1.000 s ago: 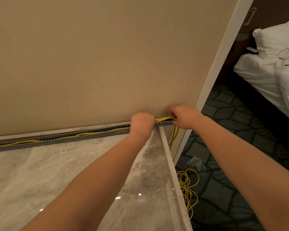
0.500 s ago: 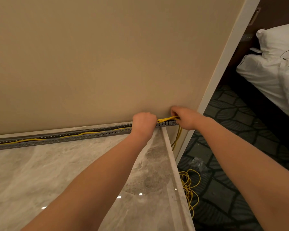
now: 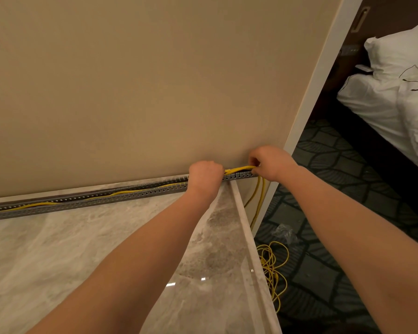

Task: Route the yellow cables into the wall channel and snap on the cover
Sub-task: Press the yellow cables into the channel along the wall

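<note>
Two bare forearms are reaching across a marble counter (image 3: 58, 256) toward a grey wall channel (image 3: 82, 201).

Beside the counter's right edge a loose yellow coil (image 3: 273, 268) is lying on the carpet (image 3: 328, 280), strands climbing to the channel's end. There the right hand (image 3: 270, 162) is pinching the yellow cables (image 3: 239, 169) between thumb and fingers, just above the slotted rim. The left hand (image 3: 204, 175) is sitting just beside it, fingers curled down over the same cables where they are dropping into the channel; its fingertips are hidden. Farther left the cables are running inside the channel along the beige wall (image 3: 155, 80). A white bed (image 3: 391, 92) is showing beyond the doorway.
</note>
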Action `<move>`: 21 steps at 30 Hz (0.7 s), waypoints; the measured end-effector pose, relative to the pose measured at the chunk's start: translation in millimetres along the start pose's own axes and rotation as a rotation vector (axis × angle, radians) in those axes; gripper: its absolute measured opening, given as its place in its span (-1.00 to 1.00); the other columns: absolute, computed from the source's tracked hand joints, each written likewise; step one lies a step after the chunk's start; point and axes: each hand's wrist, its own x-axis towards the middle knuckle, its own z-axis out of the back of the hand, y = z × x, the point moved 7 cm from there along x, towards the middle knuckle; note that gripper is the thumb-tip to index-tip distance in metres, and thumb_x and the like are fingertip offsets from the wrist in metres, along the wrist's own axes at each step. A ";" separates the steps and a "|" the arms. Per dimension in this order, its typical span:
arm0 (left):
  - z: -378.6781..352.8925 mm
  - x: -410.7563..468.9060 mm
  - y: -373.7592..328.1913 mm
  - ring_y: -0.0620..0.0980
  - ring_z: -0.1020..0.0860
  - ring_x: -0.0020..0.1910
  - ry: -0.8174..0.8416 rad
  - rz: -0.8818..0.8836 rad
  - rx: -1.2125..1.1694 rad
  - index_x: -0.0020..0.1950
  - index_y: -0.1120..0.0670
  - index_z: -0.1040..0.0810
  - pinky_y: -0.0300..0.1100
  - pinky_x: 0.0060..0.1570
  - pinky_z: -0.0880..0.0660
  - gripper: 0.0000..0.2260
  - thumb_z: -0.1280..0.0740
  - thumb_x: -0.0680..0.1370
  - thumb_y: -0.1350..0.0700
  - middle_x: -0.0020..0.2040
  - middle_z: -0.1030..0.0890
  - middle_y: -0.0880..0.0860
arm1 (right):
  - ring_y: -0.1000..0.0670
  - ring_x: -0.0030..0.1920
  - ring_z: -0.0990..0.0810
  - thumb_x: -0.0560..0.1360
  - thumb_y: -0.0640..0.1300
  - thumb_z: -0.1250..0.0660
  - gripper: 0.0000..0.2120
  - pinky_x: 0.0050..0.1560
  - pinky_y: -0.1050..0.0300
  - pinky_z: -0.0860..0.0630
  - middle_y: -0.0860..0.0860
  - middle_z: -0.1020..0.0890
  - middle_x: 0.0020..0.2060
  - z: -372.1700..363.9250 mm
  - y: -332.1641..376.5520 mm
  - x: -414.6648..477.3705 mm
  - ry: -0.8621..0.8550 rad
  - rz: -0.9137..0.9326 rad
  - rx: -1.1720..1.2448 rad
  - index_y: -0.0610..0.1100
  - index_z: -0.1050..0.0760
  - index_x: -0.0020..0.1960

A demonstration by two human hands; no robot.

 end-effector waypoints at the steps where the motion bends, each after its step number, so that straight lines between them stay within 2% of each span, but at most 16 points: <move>1: -0.1 0.3 0.4 0.07 -0.64 -0.08 0.000 -0.001 0.002 -0.04 0.03 -0.63 -0.19 -0.30 -0.32 -0.84 -0.36 0.50 0.27 -0.07 -0.66 0.02 | -0.07 -0.13 -0.54 0.41 -0.17 -0.45 -0.84 -0.18 0.04 -0.49 -0.02 -0.58 -0.16 1.4 -1.0 0.8 0.000 0.011 0.034 -0.08 -0.49 -0.07; 3: -0.7 0.8 0.9 0.07 -0.64 -0.08 0.001 -0.001 -0.004 -0.04 0.02 -0.64 -0.19 -0.30 -0.32 -0.86 -0.37 0.51 0.25 -0.07 -0.66 0.02 | -0.08 -0.14 -0.54 0.39 -0.23 -0.44 -0.81 -0.17 0.04 -0.49 -0.01 -0.57 -0.20 4.7 -5.5 2.4 -0.001 0.027 0.096 -0.09 -0.44 -0.12; 6: -2.1 1.9 1.6 0.07 -0.64 -0.07 0.003 0.003 -0.003 -0.03 0.03 -0.64 -0.19 -0.30 -0.32 -0.86 -0.37 0.50 0.26 -0.07 -0.66 0.02 | -0.08 -0.10 -0.57 0.42 -0.30 -0.35 -0.84 -0.12 0.04 -0.51 0.02 -0.57 -0.22 7.2 -12.7 4.5 0.012 0.018 0.073 -0.05 -0.52 -0.17; 13: -5.8 5.1 4.6 0.08 -0.64 -0.07 -0.011 0.012 0.000 -0.03 0.04 -0.64 -0.19 -0.29 -0.35 -0.90 -0.38 0.52 0.22 -0.07 -0.66 0.03 | -0.02 -0.16 -0.49 0.45 -0.20 -0.31 -0.88 -0.20 0.06 -0.50 0.02 -0.57 -0.13 1.2 -3.8 -3.4 -0.095 -0.028 0.003 0.00 -0.56 -0.09; 16: -7.5 4.2 4.7 0.09 -0.65 -0.06 -0.013 0.009 -0.007 -0.02 0.05 -0.64 -0.20 -0.28 -0.36 -0.91 -0.36 0.54 0.20 -0.06 -0.66 0.04 | -0.02 -0.11 -0.50 0.42 -0.13 -0.35 -0.93 -0.19 0.03 -0.54 0.02 -0.51 -0.06 0.4 4.8 -7.4 -0.170 0.005 0.055 -0.03 -0.59 -0.11; 21: -13.9 1.1 10.9 0.10 -0.65 -0.06 -0.054 -0.005 -0.017 -0.02 0.05 -0.64 -0.19 -0.30 -0.34 -0.92 -0.37 0.53 0.17 -0.05 -0.66 0.06 | -0.06 0.01 -0.54 0.49 -0.07 -0.34 -0.88 -0.15 0.05 -0.50 0.01 -0.60 -0.06 -5.1 21.6 -12.5 -0.235 0.044 0.140 -0.05 -0.63 -0.05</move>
